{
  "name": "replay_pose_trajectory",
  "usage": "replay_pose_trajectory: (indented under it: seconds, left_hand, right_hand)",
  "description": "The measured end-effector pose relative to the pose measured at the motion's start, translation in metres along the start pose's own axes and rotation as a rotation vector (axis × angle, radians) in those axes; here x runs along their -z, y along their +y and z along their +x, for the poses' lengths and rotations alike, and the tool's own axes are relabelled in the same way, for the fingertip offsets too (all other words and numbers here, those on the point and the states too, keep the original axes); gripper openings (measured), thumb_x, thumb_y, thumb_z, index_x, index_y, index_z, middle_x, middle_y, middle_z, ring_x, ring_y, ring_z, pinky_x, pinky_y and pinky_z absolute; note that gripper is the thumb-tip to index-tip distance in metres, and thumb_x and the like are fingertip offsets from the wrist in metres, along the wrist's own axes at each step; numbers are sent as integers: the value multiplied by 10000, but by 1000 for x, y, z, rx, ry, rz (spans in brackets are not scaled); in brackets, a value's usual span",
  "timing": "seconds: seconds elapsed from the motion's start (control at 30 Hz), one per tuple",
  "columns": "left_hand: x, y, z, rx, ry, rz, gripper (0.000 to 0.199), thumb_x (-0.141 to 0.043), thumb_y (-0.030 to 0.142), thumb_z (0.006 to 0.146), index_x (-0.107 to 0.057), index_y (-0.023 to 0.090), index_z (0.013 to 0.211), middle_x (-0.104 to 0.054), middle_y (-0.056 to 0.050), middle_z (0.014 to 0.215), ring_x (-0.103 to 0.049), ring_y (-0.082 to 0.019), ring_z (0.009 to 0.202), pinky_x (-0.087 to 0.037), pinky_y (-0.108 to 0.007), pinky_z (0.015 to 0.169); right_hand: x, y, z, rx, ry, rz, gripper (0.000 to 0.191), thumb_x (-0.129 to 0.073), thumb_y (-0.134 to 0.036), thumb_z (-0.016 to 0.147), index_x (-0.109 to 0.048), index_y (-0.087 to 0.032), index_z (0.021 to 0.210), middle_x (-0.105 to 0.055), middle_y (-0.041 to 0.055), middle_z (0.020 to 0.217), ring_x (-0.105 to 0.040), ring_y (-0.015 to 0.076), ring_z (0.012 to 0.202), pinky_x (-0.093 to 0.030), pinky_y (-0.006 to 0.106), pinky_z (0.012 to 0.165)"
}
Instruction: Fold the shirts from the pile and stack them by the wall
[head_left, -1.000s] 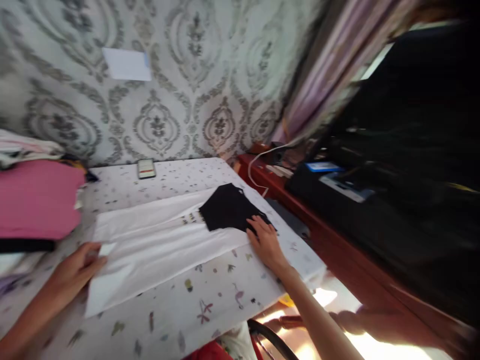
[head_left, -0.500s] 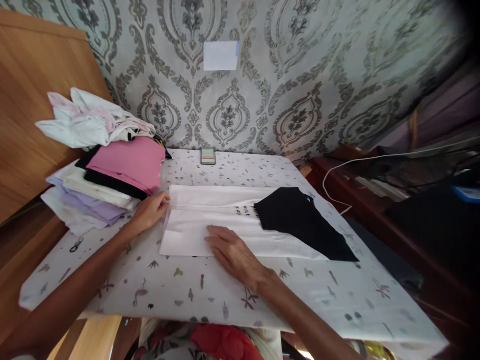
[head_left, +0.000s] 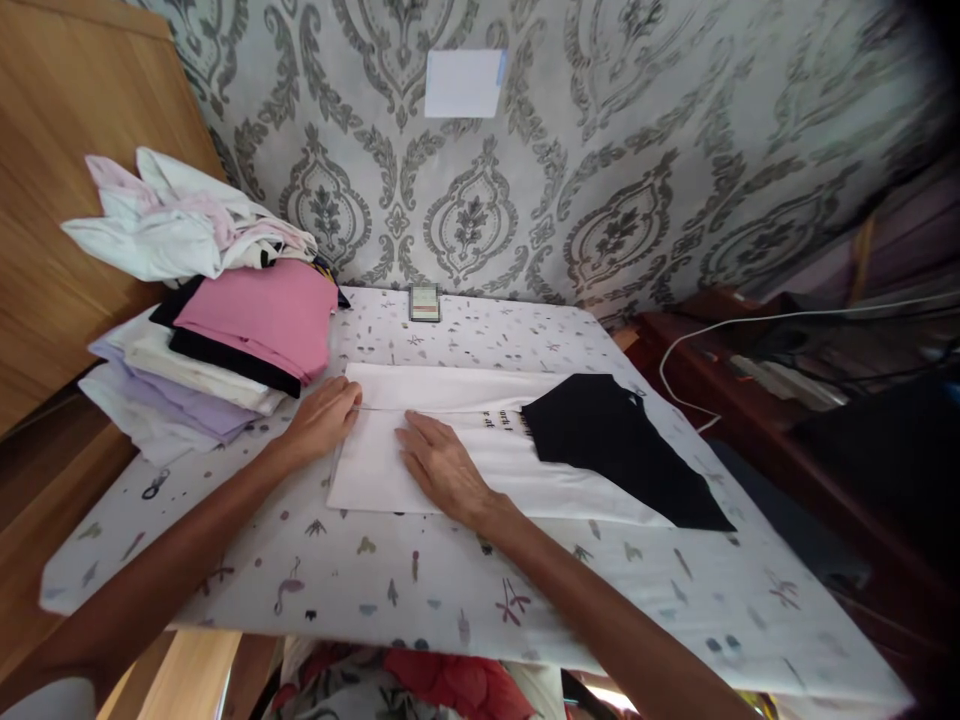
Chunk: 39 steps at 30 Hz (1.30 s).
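Observation:
A white shirt (head_left: 450, 491) with black lettering and a black sleeve section (head_left: 611, 435) lies folded lengthwise on the patterned table cover. The edges of its folded sides run close together along the middle. My left hand (head_left: 321, 418) is closed at the shirt's left end, its fingertips gripping the edge where the two sides meet. Flat on the white fabric, fingers stretched out, my right hand (head_left: 444, 468) touches the shirt near the middle line. Part of the lettering is covered by the folded layers.
To the left stands a stack of folded clothes (head_left: 259, 320), with crumpled white and pink garments (head_left: 195, 225) on top. A small rectangular object (head_left: 424, 303) lies by the wall. A white cable (head_left: 697, 345) hangs beyond the table's right edge. Red cloth (head_left: 457, 685) shows below the front edge.
My right hand has slid away from me across the fabric to the middle line. My left hand has moved slightly right, further over the shirt's end. The view has shifted a little.

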<state>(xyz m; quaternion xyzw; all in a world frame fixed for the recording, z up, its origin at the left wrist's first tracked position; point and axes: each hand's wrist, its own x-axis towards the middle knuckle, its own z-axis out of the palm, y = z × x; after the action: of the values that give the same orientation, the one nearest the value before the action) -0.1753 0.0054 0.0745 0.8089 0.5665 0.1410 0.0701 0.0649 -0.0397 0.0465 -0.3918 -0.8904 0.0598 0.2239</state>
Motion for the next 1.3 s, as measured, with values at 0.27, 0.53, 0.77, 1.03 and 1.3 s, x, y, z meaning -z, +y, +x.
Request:
replay_pose_trajectory:
  seconds: [0.27, 0.53, 0.77, 1.03, 1.3]
  left_hand:
    - [-9, -19, 23, -48, 195, -176, 297, -402, 207, 927, -544, 189, 1187, -617, -110, 1212, -569, -252, 1163, -455, -418, 1025]
    - [-16, -52, 82, 192, 4, -162, 292, -474, 117, 837, -628, 182, 1077, -684, -115, 1157, -616, -237, 1139, -448, -341, 1026]
    - [-18, -54, 97, 253, -39, -139, 98, -608, 188, 683, -605, 198, 781, -677, -85, 865, -622, -258, 886, -457, -318, 783]
    - [-4, -43, 98, 236, -57, -215, 89, -557, 216, 584, -489, 226, 640, -545, 12, 625, -533, -198, 670, -339, -281, 580]
    - [17, -5, 107, 270, -52, -645, 413, -583, 298, 611, -624, 207, 1012, -428, 77, 541, -437, -142, 469, -278, -239, 465]
  right_hand:
    - [-22, -33, 26, 14, -171, 8, 591, -453, -424, 1022, -428, -59, 1487, -338, 231, 1601, -239, 310, 1526, -234, 559, 1228]
    - [-17, -59, 43, -25, -249, 45, 556, -512, -430, 1003, -484, -72, 1426, -377, 240, 1575, -308, 327, 1491, -295, 551, 1200]
    - [-6, -97, 40, -55, -312, -5, 507, -643, -569, 887, -581, -149, 1164, -638, 152, 1105, -605, 326, 1043, -587, 472, 777]
    - [1, -103, 43, -20, -360, -107, 371, -582, -85, 835, -560, -137, 1202, -638, 139, 1073, -648, 275, 921, -572, 374, 677]
    - [19, -67, 19, -293, -76, 405, 434, -517, -60, 850, -690, -261, 1194, -606, 18, 988, -620, 141, 770, -521, 270, 772]
